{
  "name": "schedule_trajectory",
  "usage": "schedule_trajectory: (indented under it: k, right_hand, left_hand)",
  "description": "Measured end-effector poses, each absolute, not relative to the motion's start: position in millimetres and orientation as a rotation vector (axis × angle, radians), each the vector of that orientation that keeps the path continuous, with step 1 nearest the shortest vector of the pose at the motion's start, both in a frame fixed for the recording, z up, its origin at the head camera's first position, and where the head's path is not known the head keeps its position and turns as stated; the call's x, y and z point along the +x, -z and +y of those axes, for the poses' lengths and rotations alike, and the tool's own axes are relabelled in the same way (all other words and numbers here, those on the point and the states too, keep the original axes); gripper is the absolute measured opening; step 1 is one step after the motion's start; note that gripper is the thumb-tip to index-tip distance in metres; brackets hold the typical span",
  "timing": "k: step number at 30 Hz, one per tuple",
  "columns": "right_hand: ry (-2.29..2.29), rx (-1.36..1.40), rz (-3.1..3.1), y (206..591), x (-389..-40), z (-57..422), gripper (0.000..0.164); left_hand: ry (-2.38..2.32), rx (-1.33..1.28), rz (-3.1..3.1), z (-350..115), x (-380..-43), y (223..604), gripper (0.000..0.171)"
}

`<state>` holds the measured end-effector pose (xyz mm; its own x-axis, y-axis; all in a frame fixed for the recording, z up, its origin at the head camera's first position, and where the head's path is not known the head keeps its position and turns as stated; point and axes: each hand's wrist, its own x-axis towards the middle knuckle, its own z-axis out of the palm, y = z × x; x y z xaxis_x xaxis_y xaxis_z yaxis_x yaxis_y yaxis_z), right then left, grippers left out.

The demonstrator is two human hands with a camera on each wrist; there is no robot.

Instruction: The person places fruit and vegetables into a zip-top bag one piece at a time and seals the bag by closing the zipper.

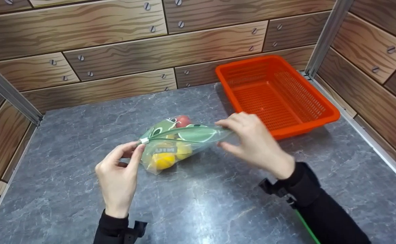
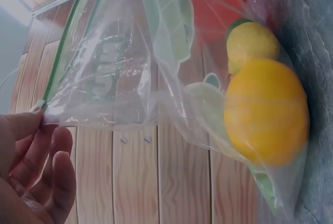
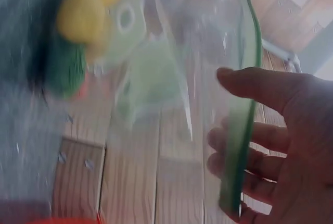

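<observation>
A clear zip bag (image 1: pixel 201 145) with green leaf-like prints stands between the hands. Inside it are a large orange-yellow fruit (image 2: pixel 266 112), a smaller yellow fruit (image 2: pixel 252 47), a red round item (image 1: pixel 183 121) and a dark green item (image 3: pixel 65 67). At the bag's left top corner, my left hand (image 1: pixel 120 173) pinches the white slider (image 1: pixel 144 140) between thumb and forefinger. My right hand (image 1: pixel 255 145) is at the other end of the green zip strip (image 3: pixel 247 130), its thumb on one side and its fingers on the other, spread apart.
An orange-red plastic basket (image 1: pixel 279 128) with slotted walls stands at the back right, just beyond the right hand. Wood-patterned panels (image 1: pixel 116 57) border the grey marbled tabletop (image 1: pixel 82 203). A thin green strip (image 1: pixel 307 225) shows beside the right sleeve.
</observation>
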<state>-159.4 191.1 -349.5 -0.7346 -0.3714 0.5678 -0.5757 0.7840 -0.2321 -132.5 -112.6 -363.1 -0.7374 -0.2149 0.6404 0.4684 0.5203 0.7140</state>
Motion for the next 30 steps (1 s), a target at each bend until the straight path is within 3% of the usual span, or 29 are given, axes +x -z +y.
schedule_trajectory:
  k: [3,13,30]
  right_hand:
    - [-0.52,0.77,-2.419,353,-157,177,0.039]
    - [-0.556,0.81,-2.37,352,-154,143,0.012]
    - [-0.786,0.824,-2.254,359,-162,94,0.014]
  left_hand:
    - [1.219,-0.198,-2.069,-112,-132,364,0.01]
    - [1.207,-0.219,-2.1,-107,-132,366,0.01]
    - [1.143,-0.309,-2.163,-95,-134,374,0.009]
